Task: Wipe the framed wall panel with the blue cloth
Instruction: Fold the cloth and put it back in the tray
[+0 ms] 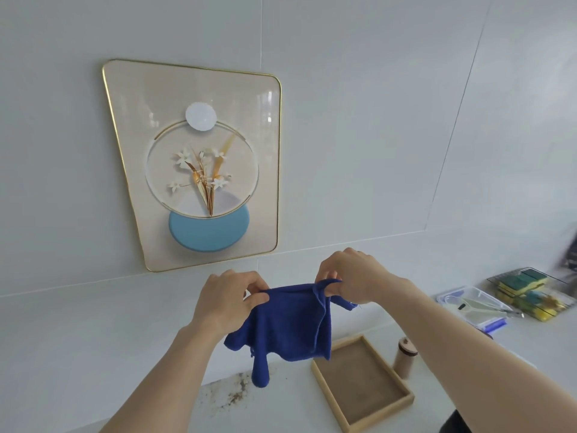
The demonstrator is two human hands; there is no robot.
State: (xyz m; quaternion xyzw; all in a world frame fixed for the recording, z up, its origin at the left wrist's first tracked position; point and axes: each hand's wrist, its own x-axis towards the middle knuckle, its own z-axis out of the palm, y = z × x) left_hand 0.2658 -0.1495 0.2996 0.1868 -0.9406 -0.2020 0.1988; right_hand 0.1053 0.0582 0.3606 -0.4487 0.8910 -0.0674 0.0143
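Observation:
The framed wall panel (199,89) hangs on the white wall at upper left. It has a thin gold rim, a flower design in a ring and a light blue disc at the bottom. Below it, in front of me, the blue cloth (290,323) hangs spread between both hands. My left hand (228,298) pinches its left top corner and my right hand (352,276) pinches its right top corner. The cloth is held in the air, apart from the panel, and its lower edge droops toward the counter.
A shallow wooden tray (402,404) lies on the white counter at lower right, with a small wooden-lidded jar (404,357) beside it. Farther right are a clear plastic box (496,323) with tools and a wire rack of sponges (527,292). Brown crumbs (231,395) speckle the counter.

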